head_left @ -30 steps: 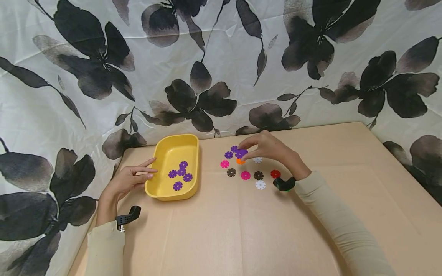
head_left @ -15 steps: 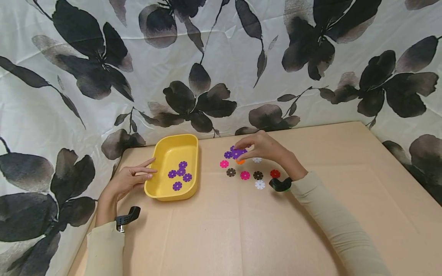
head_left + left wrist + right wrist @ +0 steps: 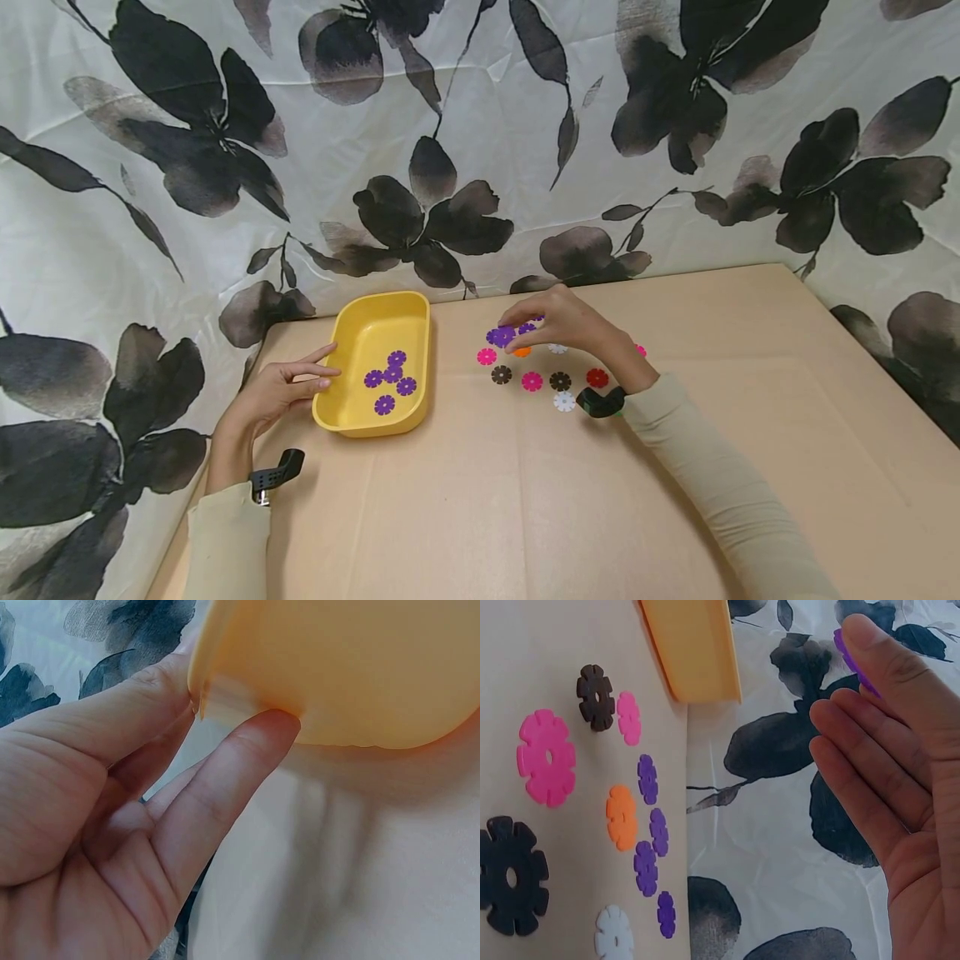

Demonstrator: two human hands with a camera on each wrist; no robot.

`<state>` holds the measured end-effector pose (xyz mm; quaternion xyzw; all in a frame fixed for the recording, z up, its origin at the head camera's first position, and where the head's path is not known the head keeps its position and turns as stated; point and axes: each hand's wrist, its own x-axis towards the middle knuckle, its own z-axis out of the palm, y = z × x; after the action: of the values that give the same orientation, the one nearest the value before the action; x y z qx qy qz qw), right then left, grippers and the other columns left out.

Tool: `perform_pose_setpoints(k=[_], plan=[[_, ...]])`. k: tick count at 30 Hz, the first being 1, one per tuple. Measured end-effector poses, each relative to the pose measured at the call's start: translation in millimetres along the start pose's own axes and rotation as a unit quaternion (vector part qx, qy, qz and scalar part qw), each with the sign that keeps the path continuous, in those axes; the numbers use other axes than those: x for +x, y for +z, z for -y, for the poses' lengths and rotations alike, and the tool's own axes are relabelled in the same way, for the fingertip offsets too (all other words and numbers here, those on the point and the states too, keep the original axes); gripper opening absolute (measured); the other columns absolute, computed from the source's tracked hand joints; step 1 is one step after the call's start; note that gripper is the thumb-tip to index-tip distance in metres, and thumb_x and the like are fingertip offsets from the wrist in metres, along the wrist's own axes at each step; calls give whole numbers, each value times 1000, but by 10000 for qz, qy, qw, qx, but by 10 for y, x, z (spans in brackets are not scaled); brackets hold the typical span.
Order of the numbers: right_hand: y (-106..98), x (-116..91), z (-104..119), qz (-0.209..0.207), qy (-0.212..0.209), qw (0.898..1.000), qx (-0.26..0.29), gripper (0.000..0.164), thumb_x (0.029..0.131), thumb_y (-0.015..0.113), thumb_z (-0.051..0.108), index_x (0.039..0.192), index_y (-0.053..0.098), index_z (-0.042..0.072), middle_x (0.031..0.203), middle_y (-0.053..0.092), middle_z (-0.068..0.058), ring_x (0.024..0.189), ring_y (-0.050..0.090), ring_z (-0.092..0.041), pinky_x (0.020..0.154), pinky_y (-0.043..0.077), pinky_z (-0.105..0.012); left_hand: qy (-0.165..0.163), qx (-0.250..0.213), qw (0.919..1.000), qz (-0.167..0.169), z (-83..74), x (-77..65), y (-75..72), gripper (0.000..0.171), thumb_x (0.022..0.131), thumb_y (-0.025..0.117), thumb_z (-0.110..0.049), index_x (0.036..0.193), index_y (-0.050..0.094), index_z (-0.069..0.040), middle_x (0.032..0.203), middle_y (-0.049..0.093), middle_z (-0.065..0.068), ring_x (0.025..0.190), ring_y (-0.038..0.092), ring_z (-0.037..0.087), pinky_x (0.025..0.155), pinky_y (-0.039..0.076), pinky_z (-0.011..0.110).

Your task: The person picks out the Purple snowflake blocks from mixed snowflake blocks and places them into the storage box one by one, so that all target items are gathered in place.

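The left hand (image 3: 281, 392) holds the left rim of a yellow plastic tray (image 3: 423, 367). In the left wrist view a fingertip (image 3: 281, 727) presses the tray's outer wall, and another digit passes behind the rim. Several purple flower-shaped discs (image 3: 384, 405) lie inside the tray. Over the loose discs on the table, the right hand (image 3: 566, 321) pinches a purple flower-shaped disc (image 3: 847, 656) between thumb and index finger, its other fingers extended. In the right wrist view the thumb covers much of that disc. More purple discs (image 3: 646, 868) lie below, partly hidden by the hand in the head view.
Other flower-shaped discs lie on the table (image 3: 450, 517): orange (image 3: 522, 352), pink (image 3: 532, 381), dark brown (image 3: 502, 375), white (image 3: 565, 402) and red (image 3: 597, 377). A floral cloth (image 3: 450, 125) hangs along the table's back edge. Dark wrist devices are on both arms.
The right hand has moved slightly left toward the tray with the purple disc, uncovering purple discs behind it and a pink one by the wrist. The left hand and tray stay put.
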<state>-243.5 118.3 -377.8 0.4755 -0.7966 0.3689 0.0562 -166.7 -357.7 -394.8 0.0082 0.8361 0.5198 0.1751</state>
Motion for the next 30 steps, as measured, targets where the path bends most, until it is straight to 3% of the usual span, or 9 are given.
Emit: perform_pose_setpoints(k=[14,20,30], plan=[[85,80,56,112,68,9997,215,41,73,93,16,109,78,4,102,78,-6,91,75,-20,81,63,-40,-23,-94,9999,35,8,-3,-2,47,97,71,-14,140,59,-1,165,29,2,149,31,40,90,59,29],[129,114,70,161,124,9996,218,40,75,91,23,110,79,6,103,78,-4,93,75,-17,83,63,-38,-8,-127,9999,26,11,-4,2,47,96,71,-13,140,59,1,165,29,3,148,31,41,90,58,28],[232,196,87,189,41,9992,355,38,76,91,20,110,78,6,103,78,-3,92,75,-14,82,63,-35,-23,-36,10000,16,-8,-3,3,47,96,71,-14,139,60,0,165,29,3,150,27,42,88,59,28]])
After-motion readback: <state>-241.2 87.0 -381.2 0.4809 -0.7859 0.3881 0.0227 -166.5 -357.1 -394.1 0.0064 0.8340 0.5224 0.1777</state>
